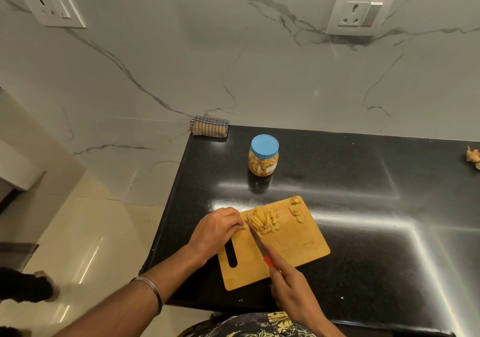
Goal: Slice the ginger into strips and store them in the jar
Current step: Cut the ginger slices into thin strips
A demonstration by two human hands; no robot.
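Over the cutting board (291, 253), right hand (291, 292) gripping knife (262, 248); left hand (218, 230) curled, seemingly on ginger (263, 219).

Pale ginger strips (263, 221) heaped on board; blue-lidded jar (264, 155) upright, closed, behind.

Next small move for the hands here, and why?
Probably another cut: bring the knife down on the ginger piece under the left hand. The right hand grips the red handle with the blade tip at the left fingertips, strips are piled beside it, unsliced chunks wait on the cutting board, and the jar has its lid on.
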